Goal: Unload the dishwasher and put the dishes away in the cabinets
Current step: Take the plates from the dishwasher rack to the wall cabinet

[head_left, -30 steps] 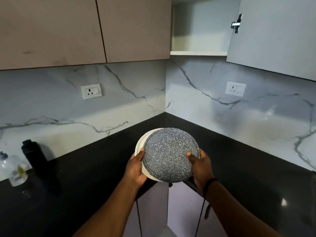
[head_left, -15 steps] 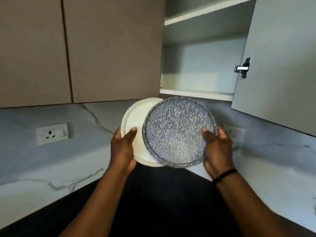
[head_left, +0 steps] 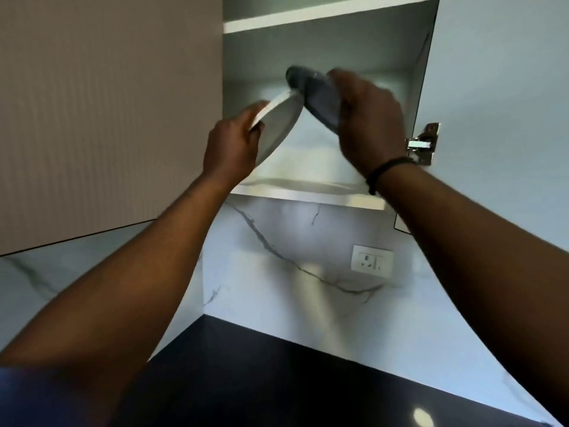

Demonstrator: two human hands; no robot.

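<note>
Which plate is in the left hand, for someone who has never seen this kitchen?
Find the open wall cabinet above the marble corner. Two raised hands hold plates at its lower shelf. The left hand grips a plain white plate, tilted on edge; the right hand holds a dark speckled grey plate.

1. Two plates are held up inside the open cabinet (head_left: 323,57), above its lower shelf (head_left: 308,195).
2. The left plate (head_left: 277,127) is gripped at its left rim by the left hand (head_left: 232,149) and tilted.
3. The right plate (head_left: 317,103) is gripped by the right hand (head_left: 369,124); its left edge is met by the left plate's top edge.
4. The cabinet door (head_left: 498,103) is swung open at the right, past a hinge (head_left: 423,144).
5. A wall socket (head_left: 372,261) is set below the shelf, above the table (head_left: 277,380).
</note>
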